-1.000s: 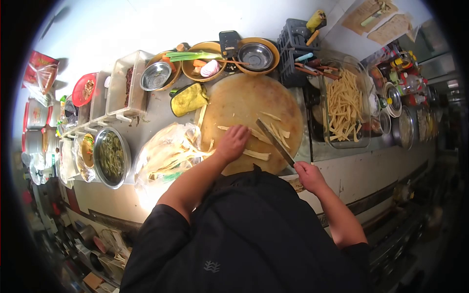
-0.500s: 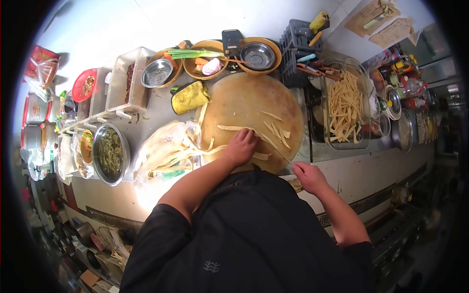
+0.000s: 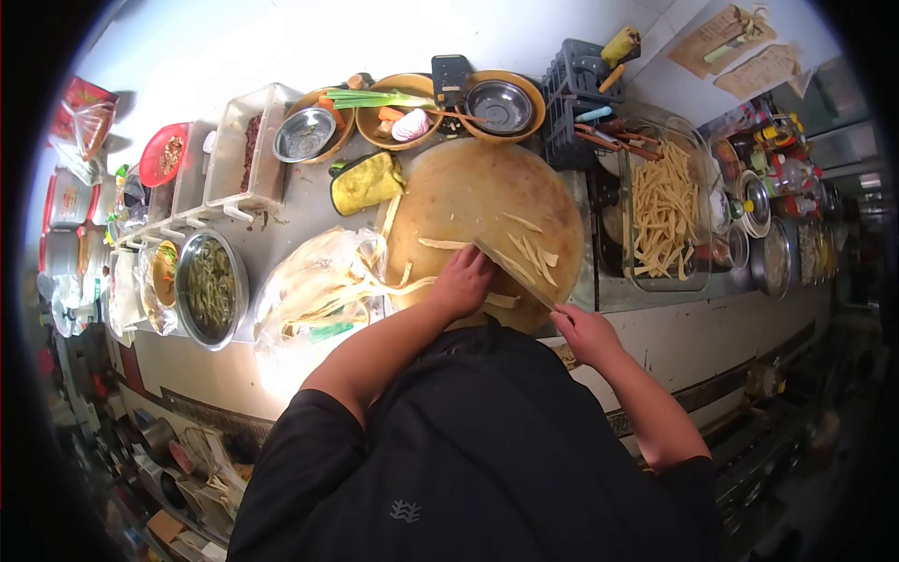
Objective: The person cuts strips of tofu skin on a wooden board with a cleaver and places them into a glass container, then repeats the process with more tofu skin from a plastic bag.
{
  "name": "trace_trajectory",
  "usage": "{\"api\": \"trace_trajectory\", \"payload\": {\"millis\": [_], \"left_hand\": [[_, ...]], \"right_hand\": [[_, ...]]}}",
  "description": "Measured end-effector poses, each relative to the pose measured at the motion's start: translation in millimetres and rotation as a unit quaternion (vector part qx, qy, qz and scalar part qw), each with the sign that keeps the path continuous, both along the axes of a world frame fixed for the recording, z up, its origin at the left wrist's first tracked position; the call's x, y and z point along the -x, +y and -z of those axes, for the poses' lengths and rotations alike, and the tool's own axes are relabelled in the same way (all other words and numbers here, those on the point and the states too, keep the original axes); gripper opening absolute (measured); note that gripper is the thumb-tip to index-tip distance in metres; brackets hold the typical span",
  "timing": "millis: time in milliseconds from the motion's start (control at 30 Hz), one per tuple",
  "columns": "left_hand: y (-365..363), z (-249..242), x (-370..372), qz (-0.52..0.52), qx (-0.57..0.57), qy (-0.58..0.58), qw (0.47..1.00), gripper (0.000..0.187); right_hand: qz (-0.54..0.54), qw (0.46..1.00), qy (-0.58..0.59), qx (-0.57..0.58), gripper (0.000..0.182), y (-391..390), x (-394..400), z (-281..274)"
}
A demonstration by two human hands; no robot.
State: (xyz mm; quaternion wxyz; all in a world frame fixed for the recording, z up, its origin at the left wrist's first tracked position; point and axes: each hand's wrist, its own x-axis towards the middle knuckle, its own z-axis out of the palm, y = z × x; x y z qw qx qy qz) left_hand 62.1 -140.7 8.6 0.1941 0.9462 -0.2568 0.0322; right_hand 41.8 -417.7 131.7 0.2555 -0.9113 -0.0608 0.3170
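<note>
My right hand grips the handle of a kitchen knife. The blade slants up and left over the round wooden chopping board, its tip end beside my left fingers. My left hand is closed, fingertips curled down on a long pale strip that looks like tofu skin. Several cut pieces lie right of the blade, and a short piece rests near my left wrist. Uncut lengths spill from a clear plastic bag onto the board's left edge.
At right stands a glass dish filled with cut strips. A yellow folded cloth lies beside the board. Behind it are bowls of vegetables, a phone and a grey rack. A steel bowl of dark greens is at left.
The knife blade has tilted, so its flat side shows where only a thin edge did before. My right hand has shifted slightly up and left; my left hand stays on the strip.
</note>
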Motion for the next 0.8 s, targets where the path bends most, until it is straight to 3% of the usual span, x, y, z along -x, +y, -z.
{"api": "trace_trajectory", "payload": {"millis": [433, 800], "left_hand": [[5, 3, 3, -0.003, 0.009, 0.023, 1.0, 0.054], [6, 6, 1, -0.005, 0.014, 0.022, 1.0, 0.048]], "right_hand": [[0.023, 0.993, -0.02, -0.111, 0.044, 9, -11, 2], [-0.007, 0.999, -0.004, -0.049, 0.045, 24, -17, 15]]}}
